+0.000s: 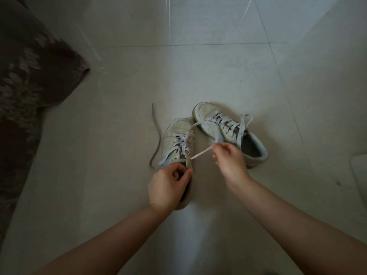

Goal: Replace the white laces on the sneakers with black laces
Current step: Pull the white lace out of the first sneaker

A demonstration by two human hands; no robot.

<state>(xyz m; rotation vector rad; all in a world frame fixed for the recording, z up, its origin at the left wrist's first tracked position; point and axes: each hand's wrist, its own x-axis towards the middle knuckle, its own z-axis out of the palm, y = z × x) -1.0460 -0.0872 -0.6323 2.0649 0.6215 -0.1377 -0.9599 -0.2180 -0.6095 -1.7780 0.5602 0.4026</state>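
Here two worn white leather sneakers sit on the pale tiled floor, toes pointing away from the person. The near white sneaker lies right under the left hand — that hand is curled closed over the shoe's heel opening, its fingers pinching the top of the tongue. The right hand hovers just to the right of this shoe, with its fingertips pinched shut on the flat white lace. The lace runs tight from the top eyelet to those fingers, then loops away over the toe. The far white sneaker sits just beyond the right hand — its white laces are tied in a bow. A thin dark lace lies in a wavy line on the floor, just left of the near shoe. A dark patterned cloth fills the left edge.
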